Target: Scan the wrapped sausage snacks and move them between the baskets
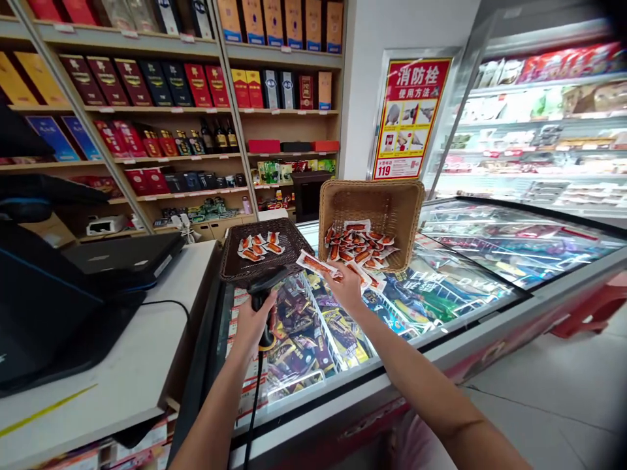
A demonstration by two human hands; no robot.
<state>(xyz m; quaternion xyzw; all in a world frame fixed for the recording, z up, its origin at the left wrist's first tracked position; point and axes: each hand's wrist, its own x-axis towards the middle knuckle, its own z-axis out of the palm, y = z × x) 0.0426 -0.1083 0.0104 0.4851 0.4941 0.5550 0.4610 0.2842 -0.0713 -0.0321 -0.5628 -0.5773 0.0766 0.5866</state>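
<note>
My left hand (255, 321) is closed round the handle of a black barcode scanner (267, 282), its cable hanging down in front of the freezer. In my right hand (345, 287) is a wrapped sausage (317, 265), gripped near one end and pointing left toward the scanner head. Just behind that hand, a tan wicker basket (371, 190) tilts toward me with a heap of wrapped sausages (360, 247) inside. Several more packets (259, 247) lie in a dark brown woven tray (235, 258) to the left, beyond the scanner.
Below my hands spreads a glass-topped freezer (458, 287) full of packaged goods. At left a white counter (122, 352) carries a black checkout terminal (53, 307). Shelves of boxed bottles (161, 85) line the back wall. A red stool (595, 310) stands at right.
</note>
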